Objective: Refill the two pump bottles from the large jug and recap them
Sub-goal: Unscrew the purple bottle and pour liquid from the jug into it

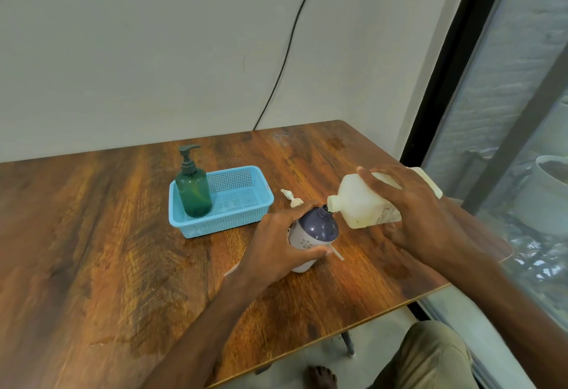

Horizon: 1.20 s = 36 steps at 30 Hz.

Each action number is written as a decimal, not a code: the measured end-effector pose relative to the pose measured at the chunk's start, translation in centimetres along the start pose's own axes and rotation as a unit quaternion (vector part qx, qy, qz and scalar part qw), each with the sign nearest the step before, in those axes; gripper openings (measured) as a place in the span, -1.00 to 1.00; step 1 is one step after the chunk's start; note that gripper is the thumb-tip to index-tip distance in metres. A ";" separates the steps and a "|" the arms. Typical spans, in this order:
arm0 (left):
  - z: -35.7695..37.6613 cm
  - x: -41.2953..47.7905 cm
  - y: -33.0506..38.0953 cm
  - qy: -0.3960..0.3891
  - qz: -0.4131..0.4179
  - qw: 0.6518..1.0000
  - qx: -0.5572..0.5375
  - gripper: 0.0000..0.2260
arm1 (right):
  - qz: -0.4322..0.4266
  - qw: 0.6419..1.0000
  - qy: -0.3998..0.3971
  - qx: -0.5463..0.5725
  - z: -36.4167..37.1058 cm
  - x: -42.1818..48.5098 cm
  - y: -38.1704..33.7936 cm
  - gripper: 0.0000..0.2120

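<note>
Two bottles need filling, and one is in hand. My left hand point(284, 244) grips the uncapped purple bottle point(316, 228) near the table's point(107, 250) right edge. My right hand point(412, 213) wraps the jug point(359, 204), tipped with its spout at the bottle's neck. The loose pump point(295, 202) lies just behind. Next, I level the jug and screw the pump on. The green bottle point(193, 191) stands capped in the basket point(221, 228). The right edge is close. Open room lies towards the left and front edges.
</note>
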<state>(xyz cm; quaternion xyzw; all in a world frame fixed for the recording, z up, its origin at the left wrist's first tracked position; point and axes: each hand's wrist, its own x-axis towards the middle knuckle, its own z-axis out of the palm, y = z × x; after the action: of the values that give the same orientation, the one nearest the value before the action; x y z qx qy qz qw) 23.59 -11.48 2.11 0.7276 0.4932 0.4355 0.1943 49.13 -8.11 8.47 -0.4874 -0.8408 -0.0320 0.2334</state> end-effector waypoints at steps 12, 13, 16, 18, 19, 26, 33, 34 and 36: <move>0.0 -0.2 0.0 0.005 -0.001 1.000 -0.002 -0.27 | -0.009 1.000 -0.008 -0.002 -0.4 0.2 -0.1 0.01; 0.0 -0.2 0.0 0.005 -0.003 1.000 -0.003 -0.28 | -0.012 1.000 -0.007 -0.002 -0.4 0.2 0.0 0.00; 0.0 -0.2 0.0 0.004 -0.004 1.000 -0.006 -0.29 | -0.015 1.000 -0.007 -0.004 -0.3 0.3 0.0 -0.01; 0.0 -0.1 0.0 0.004 -0.004 1.000 -0.006 -0.29 | -0.015 1.000 -0.007 -0.005 -0.3 0.3 0.0 -0.01; 0.0 -0.1 0.0 0.004 -0.004 1.000 -0.006 -0.29 | -0.014 1.000 -0.008 -0.004 -0.2 0.3 0.0 -0.01; 0.0 -0.1 0.0 0.001 -0.002 1.000 -0.012 -0.29 | -0.019 1.000 -0.017 -0.012 -0.3 0.4 0.2 0.00; 0.0 -0.1 -0.2 0.001 0.003 1.000 -0.007 -0.29 | -0.016 0.999 -0.029 -0.006 -0.3 0.4 0.4 -0.02; 0.0 -0.1 -0.2 0.000 0.003 1.000 -0.006 -0.29 | -0.014 0.999 -0.030 -0.006 -0.3 0.4 0.3 -0.02; 0.1 -0.1 -0.1 0.002 0.002 1.000 -0.003 -0.29 | -0.010 0.999 -0.035 -0.011 -0.6 0.4 0.1 -0.02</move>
<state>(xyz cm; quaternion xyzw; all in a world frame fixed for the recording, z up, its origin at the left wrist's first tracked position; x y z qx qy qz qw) 23.54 -11.53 1.91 0.7273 0.4908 0.4387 0.1943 49.23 -7.91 9.14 -0.4826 -0.8527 -0.0261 0.1983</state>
